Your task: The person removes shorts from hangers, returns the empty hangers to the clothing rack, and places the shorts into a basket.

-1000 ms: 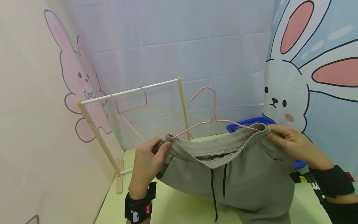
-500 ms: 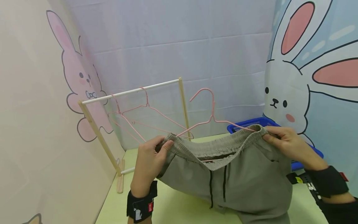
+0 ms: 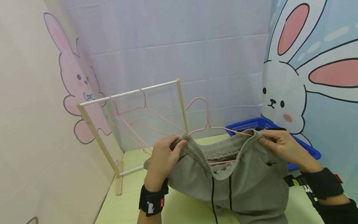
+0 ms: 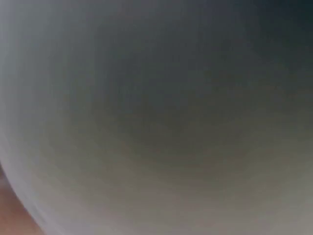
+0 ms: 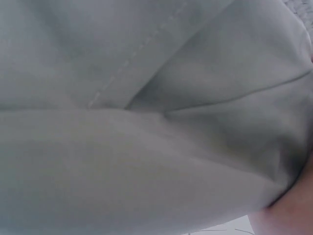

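Observation:
My left hand (image 3: 165, 158) pinches the left end of the elastic waistband of grey drawstring shorts (image 3: 257, 180). At the opposite end of the waistband, my right hand (image 3: 285, 147) grips the fabric between thumb and fingers. A pink hanger (image 3: 207, 123) sits inside the waist opening, its hook standing up above it and its lower bar showing within. Both shoulder ends of the hanger are hidden in the cloth. Two black drawstrings dangle at the front. Grey cloth (image 5: 146, 147) fills the right wrist view, while the left wrist view is blurred cloth.
Behind on the left stands a rack with a white rail (image 3: 128, 93) and wooden posts, with pink hangers (image 3: 145, 107) hooked on it. A blue basket (image 3: 243, 125) with dark contents is at the back right. The tabletop (image 3: 131, 199) is pale green.
My left hand has moved right, bringing the waistband ends closer together, so the front sags more. The hanger has sunk lower, and its bottom bar now shows inside the waist.

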`<state>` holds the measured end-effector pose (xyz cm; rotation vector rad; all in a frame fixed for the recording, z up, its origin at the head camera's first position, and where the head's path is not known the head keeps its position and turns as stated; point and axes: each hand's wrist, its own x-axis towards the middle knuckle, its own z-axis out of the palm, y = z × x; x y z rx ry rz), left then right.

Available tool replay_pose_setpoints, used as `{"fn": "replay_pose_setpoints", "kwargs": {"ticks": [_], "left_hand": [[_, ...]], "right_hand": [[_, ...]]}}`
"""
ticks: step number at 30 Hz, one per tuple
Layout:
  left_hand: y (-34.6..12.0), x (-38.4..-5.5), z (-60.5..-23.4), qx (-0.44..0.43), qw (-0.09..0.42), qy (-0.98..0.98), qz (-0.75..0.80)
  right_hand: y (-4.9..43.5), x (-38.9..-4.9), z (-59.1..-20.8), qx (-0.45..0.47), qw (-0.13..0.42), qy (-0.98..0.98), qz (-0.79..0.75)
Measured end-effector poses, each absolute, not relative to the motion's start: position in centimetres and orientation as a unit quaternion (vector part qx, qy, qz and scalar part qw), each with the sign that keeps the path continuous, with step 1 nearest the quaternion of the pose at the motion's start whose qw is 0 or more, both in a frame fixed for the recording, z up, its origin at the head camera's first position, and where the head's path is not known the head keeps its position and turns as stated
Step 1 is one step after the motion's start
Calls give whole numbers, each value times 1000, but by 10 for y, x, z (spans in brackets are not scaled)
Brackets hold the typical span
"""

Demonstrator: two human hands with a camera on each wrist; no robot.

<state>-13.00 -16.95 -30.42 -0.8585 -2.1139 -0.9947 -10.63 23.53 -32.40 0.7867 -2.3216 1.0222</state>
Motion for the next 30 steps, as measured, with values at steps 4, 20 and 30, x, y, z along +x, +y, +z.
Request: {"fn": "replay_pose_setpoints", "kwargs": {"ticks": [4,20,30], "left_hand": [[-161,-131,-303,-333,316,-803,-381],[-141,-129,-303,-327,319,-811,-366],[-144,-132,-309,-302,323,-798,-410]], "right_hand": [[231,-107,-324,296,246,-847,367],[214,-112,-330,330,251,-838,354],[206,-110,-330,326,233,-850,343]]}}
